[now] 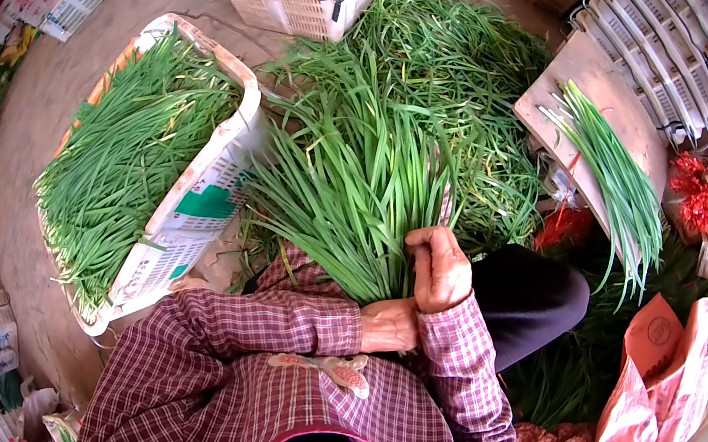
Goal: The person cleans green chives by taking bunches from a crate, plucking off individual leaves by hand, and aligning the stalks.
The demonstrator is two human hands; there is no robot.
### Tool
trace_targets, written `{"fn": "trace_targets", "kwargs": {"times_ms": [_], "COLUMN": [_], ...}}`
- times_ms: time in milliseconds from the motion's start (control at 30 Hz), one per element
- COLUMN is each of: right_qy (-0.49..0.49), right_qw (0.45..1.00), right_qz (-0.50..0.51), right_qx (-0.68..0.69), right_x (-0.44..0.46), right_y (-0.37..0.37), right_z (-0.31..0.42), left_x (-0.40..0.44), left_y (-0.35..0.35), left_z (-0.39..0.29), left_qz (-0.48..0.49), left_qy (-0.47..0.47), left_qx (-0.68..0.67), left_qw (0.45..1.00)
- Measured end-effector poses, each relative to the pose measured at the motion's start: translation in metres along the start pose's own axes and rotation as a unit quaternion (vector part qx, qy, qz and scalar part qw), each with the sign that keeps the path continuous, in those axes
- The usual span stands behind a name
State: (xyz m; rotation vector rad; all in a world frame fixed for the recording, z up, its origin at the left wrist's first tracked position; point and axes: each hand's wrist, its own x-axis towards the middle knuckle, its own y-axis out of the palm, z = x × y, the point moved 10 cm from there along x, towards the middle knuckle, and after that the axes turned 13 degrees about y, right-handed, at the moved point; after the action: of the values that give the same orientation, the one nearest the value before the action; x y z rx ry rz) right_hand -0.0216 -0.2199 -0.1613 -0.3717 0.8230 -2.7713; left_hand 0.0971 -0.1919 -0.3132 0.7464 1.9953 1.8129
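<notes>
A large bunch of green chives (358,194) fans out in front of my lap, its leaf tips pointing away from me. My left hand (389,325) is closed round the narrow near end of this bunch, and the bunch hides part of its fingers. Just above it, my right hand (441,270) has its fingers curled in a pinch at the bunch's right edge. What lies between those fingertips is too small to make out. Behind the held bunch spreads a loose heap of chives (484,103) on the floor.
At left stands a white crate (251,112) filled with chives; another crate (314,6) is at the back. A tied chive bundle (612,169) lies on a board (571,80) at right. Red ties (699,194) hang beside it, near stacked crates (658,56) and a pink bag (661,390).
</notes>
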Motion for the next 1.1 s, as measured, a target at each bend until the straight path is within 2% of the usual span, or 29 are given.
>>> {"fn": "trace_targets", "kwargs": {"times_ms": [67,167,267,433,467,567,667,700,800,867,967,1033,1100], "right_qy": [0.052,0.029,0.045,0.051,-0.016,0.013,0.027,0.030,0.047,0.045,0.063,0.056,0.048], "right_qw": [0.997,0.999,0.999,0.999,0.999,0.991,0.988,0.989,0.994,0.997,0.997,0.997,0.998], "right_qz": [0.032,-0.012,0.007,-0.012,-0.010,0.013,-0.009,-0.016,-0.024,-0.036,-0.031,-0.026,-0.021], "right_qx": [0.044,-0.010,-0.006,-0.014,-0.038,-0.135,-0.153,-0.147,-0.096,-0.046,-0.041,-0.038,-0.033], "right_x": [0.006,0.007,0.011,0.003,-0.001,-0.008,-0.010,-0.009,-0.009,-0.009,-0.010,-0.010,-0.011], "right_y": [0.001,0.004,0.003,-0.008,-0.010,0.000,0.001,0.000,-0.008,-0.012,-0.015,-0.015,-0.013], "right_z": [-0.007,-0.008,0.003,0.015,0.033,0.038,0.019,0.014,0.010,0.005,-0.003,-0.001,0.000], "left_x": [0.000,0.002,0.004,0.008,0.007,0.003,-0.003,-0.003,-0.003,0.001,0.006,0.009,0.010], "left_y": [0.003,0.006,0.009,0.017,0.019,0.046,0.036,0.030,0.017,0.014,0.019,0.019,0.014], "left_z": [-0.002,-0.003,-0.003,0.000,-0.001,-0.016,-0.016,-0.014,-0.012,-0.014,-0.016,-0.012,-0.006], "left_qz": [0.012,0.035,0.068,0.183,0.192,0.089,0.018,-0.007,-0.008,0.037,0.105,0.139,0.156], "left_qy": [0.004,0.011,0.019,0.033,0.037,0.052,0.019,0.018,-0.009,-0.002,0.009,0.006,-0.002], "left_qx": [0.002,-0.002,-0.014,-0.085,-0.108,-0.223,-0.391,-0.163,0.124,0.323,0.551,0.635,0.650], "left_qw": [1.000,0.999,0.997,0.979,0.975,0.969,0.920,0.986,0.992,0.946,0.828,0.760,0.743]}}
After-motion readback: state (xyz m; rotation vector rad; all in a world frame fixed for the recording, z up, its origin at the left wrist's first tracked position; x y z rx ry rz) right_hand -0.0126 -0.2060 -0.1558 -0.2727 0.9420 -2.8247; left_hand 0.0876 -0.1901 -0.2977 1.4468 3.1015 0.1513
